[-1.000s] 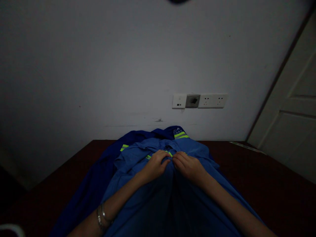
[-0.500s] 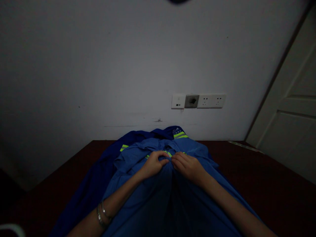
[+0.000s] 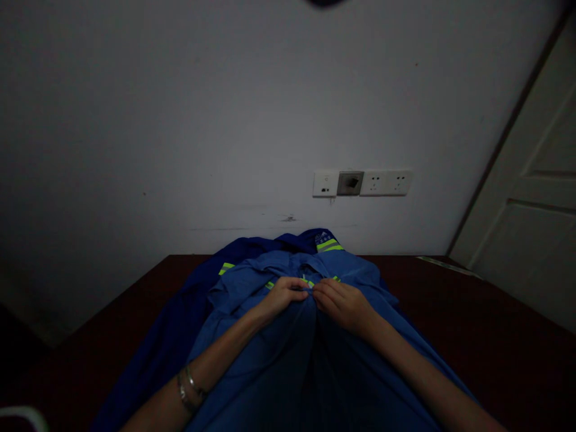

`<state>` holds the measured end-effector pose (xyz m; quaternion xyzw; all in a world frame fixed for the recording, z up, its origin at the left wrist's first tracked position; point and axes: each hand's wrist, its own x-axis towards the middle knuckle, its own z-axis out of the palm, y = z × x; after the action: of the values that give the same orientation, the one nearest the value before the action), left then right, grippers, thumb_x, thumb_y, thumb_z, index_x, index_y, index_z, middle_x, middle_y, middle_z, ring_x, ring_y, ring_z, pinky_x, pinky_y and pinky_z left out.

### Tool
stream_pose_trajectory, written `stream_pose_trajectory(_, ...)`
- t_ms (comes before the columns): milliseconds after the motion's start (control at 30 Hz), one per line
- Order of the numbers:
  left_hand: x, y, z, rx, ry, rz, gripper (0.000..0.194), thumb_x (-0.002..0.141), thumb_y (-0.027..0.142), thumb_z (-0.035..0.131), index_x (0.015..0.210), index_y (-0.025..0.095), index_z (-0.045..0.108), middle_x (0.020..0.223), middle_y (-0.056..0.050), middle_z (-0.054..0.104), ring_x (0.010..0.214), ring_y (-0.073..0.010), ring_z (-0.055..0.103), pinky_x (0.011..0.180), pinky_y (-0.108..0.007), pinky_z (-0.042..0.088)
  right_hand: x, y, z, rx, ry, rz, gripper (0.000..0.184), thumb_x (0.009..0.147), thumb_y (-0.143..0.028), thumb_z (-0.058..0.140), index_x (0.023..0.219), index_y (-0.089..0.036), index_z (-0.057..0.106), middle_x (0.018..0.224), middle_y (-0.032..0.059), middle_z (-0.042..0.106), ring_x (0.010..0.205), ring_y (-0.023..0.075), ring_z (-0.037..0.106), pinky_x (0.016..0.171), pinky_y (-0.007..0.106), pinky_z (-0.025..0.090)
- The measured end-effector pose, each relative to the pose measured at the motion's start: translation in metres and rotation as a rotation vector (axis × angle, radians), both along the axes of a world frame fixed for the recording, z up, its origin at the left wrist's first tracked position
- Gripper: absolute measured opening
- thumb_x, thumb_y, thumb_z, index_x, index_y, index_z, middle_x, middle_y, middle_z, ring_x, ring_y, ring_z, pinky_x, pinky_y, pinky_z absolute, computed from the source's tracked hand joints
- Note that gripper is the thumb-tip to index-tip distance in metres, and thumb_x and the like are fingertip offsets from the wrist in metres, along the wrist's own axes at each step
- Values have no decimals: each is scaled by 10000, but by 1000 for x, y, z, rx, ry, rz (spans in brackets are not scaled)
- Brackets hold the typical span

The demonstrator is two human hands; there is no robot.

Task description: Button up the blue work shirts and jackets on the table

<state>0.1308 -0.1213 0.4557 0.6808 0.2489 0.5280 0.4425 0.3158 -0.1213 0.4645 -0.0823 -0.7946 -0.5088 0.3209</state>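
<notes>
A blue jacket (image 3: 252, 348) with yellow-green reflective strips lies spread over the dark red table, its front facing up. Near the collar, my left hand (image 3: 288, 295) pinches one front edge between thumb and fingers. My right hand (image 3: 339, 300) is closed on the opposite edge, almost touching the left fingertips. Between them the fabric is drawn up slightly, and a bit of reflective strip shows. Any button or zipper there is too small and dark to make out. Under the jacket lies a darker blue garment (image 3: 166, 336), also with reflective strips.
The dark red table (image 3: 450, 312) runs back to a pale wall (image 3: 180, 120). A row of sockets and switches (image 3: 387, 183) is set in the wall. A white panelled door (image 3: 535, 240) stands on the right. A curved white object (image 3: 27, 414) shows at the lower left.
Both hands stay at the jacket's front with almost the same grip. My left fingers have shifted very slightly; the garments lie as before.
</notes>
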Motion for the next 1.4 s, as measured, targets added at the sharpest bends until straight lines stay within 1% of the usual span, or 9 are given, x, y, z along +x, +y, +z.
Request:
stream_pose_trajectory(67,1,0,-1,-29,-12,-12,166,563,185,668,710,111,656,645,8,587,615,-105,494,649,-232,367,0,0,0,16,-1,3,216,874,-168,397,866,-132,610,865,75,652,870,182,570,717,282,490)
stream_pose_trajectory(133,2,1,-3,18,-1,23,151,593,203,657,715,114,649,654,6,591,631,-114,508,663,-239,378,1,1,1,31,7,5,218,873,-167,397,878,-131,611,865,79,653,865,182,571,717,286,490)
stream_pose_trajectory(267,3,1,-3,272,108,196,168,653,178,623,806,115,652,774,-28,637,758,-151,556,746,-260,412,3,3,2,9,13,-1,203,866,-159,412,883,-121,610,855,82,652,849,184,569,703,286,488)
stream_pose_trajectory(433,2,-2,-2,459,233,267,226,725,158,564,928,124,656,914,-55,668,878,-174,584,845,-291,418,4,4,1,4,11,-11,194,864,-160,419,875,-127,611,863,83,650,853,182,561,704,285,481)
stream_pose_trajectory(633,3,-2,-6,464,237,381,158,730,193,582,848,130,666,905,-58,680,890,-189,599,867,-314,429,4,4,1,1,16,-15,204,871,-181,412,891,-126,607,846,89,645,839,182,560,696,287,477)
stream_pose_trajectory(867,4,1,-7,479,241,412,122,716,163,581,805,136,659,861,-47,683,848,-179,604,845,-307,443,2,3,3,-25,28,3,165,851,-163,446,868,-131,608,838,82,650,821,182,564,686,287,489)
stream_pose_trajectory(1000,4,1,-6,487,226,397,129,730,178,578,828,145,656,871,-46,681,865,-175,601,856,-305,437,1,1,6,-162,64,25,149,829,-153,475,910,-139,599,877,81,646,838,183,568,695,297,498)
stream_pose_trajectory(1233,1,-2,-2,519,237,397,159,750,163,560,875,139,655,923,-60,670,911,-182,589,874,-305,418,-2,-2,7,-622,269,128,235,808,-241,545,1037,-196,569,994,65,629,935,176,568,808,321,483)
stream_pose_trajectory(1400,1,-2,-5,557,263,492,185,737,177,583,914,164,639,943,-53,654,922,-183,572,866,-316,410,-3,3,5,-685,312,132,190,822,-258,530,989,-197,596,954,56,646,898,174,589,800,329,479)
